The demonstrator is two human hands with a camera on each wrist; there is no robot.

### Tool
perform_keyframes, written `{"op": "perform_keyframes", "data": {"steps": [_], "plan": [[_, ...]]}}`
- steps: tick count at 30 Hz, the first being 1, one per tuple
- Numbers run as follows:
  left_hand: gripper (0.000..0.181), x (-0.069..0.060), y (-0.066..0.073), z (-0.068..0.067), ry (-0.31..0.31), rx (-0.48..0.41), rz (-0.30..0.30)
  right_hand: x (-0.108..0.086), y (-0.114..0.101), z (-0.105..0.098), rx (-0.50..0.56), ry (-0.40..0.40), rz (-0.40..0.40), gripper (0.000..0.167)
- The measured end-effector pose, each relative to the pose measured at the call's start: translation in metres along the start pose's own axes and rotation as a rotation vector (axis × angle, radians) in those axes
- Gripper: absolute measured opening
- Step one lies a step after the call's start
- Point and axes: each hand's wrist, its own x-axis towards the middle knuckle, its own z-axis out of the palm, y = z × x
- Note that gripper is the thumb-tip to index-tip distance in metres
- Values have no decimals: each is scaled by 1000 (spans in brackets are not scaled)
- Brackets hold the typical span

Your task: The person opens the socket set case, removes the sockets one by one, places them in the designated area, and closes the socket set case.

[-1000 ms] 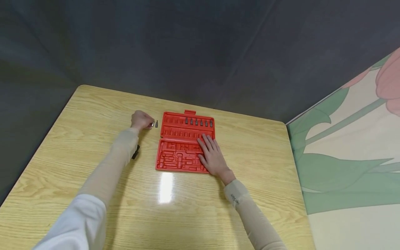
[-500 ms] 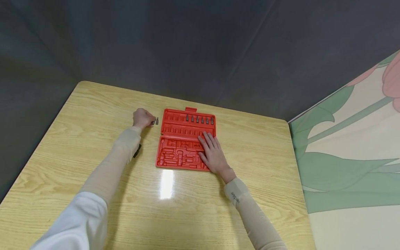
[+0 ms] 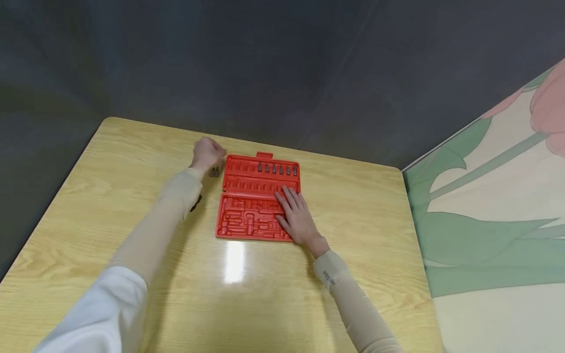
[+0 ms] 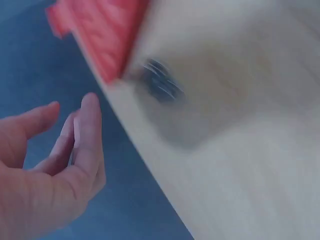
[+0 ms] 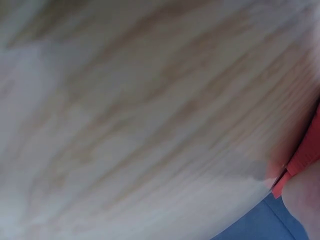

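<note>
Six dark bits in red case at 1 o'clock, head view; two loose bits off its 10 o'clock, near left hand; right hand resting across its 4, fingers extended. Left wrist view: see left hand relaxed at 8, thumb and fingers apart, loose bits blurred near 12. Right wrist view: see red case edge near 4.
</note>
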Motion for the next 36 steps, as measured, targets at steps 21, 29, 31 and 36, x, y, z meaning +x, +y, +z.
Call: {"op": "perform_keyframes", "data": {"steps": [21, 29, 31, 36], "plan": [[18, 14, -1, 58, -74, -31, -142, 18, -36, 14, 7, 21, -39, 63], [18, 4, -1, 52, -39, -85, -117, 21, -38, 8, 2, -6, -30, 63], [19, 2, -2, 52, -28, -106, -104, 21, -38, 8, 11, -2, -31, 63], [19, 1, -4, 52, -6, -187, -109, 20, -36, 10, 31, 4, -34, 64]]}}
